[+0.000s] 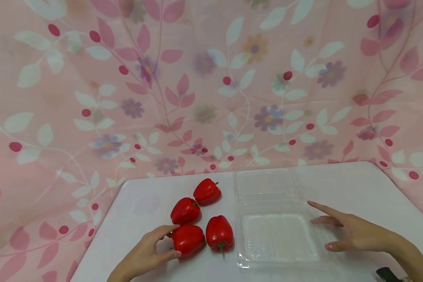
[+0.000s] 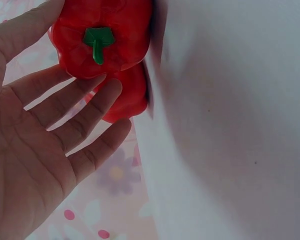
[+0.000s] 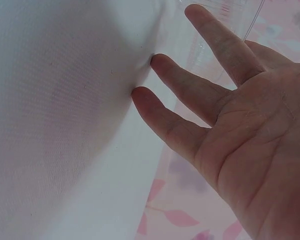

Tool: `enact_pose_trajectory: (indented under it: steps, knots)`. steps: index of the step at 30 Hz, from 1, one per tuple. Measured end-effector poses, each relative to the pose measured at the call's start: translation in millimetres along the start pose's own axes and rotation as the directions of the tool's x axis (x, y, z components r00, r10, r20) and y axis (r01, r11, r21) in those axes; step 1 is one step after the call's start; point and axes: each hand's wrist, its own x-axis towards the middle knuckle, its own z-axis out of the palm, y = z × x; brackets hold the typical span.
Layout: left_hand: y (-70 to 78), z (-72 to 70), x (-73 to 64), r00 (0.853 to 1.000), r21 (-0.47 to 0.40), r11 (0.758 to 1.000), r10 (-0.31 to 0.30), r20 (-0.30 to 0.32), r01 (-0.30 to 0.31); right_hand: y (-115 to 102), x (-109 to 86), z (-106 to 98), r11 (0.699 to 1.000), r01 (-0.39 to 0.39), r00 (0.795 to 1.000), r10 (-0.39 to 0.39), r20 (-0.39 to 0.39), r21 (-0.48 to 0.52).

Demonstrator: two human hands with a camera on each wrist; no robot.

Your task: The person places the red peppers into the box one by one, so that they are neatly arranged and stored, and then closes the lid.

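Several glossy red bell peppers with green stems lie on the left half of the white table in the head view. My left hand (image 1: 146, 248) is at the nearest-left bell pepper (image 1: 188, 241), thumb and forefinger at its two sides; the left wrist view shows the fingers (image 2: 75, 125) spread and nearly straight beside its stem end. Next to it sit another bell pepper (image 1: 219, 234) and two farther back, one in the middle (image 1: 185, 210) and one at the rear (image 1: 207, 192). My right hand (image 1: 356, 233) hovers with spread fingers at the right edge of a clear plastic clamshell box (image 1: 278, 264), holding nothing.
The box's lid (image 1: 264, 184) lies folded back toward the far edge of the white table (image 1: 151, 203). A pink floral cloth (image 1: 204, 78) hangs behind. A dark strap-like object (image 1: 387, 274) shows by the right wrist.
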Motion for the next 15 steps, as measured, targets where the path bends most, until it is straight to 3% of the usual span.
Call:
enact_pose_trajectory:
  steps: [5,15]
  knots:
    - [1.1,-2.8,-2.5,1.000,0.001,1.000,-0.016,0.003,0.016,0.6,-0.6,0.5,1.000,-0.003,1.000,0.003,-0.001,0.002]
    - [5.5,-10.4,-4.8,0.998,-0.001,0.999,0.049,-0.040,-0.049,0.4,-1.3,2.4,0.999,-0.031,0.999,0.030,-0.032,-0.038]
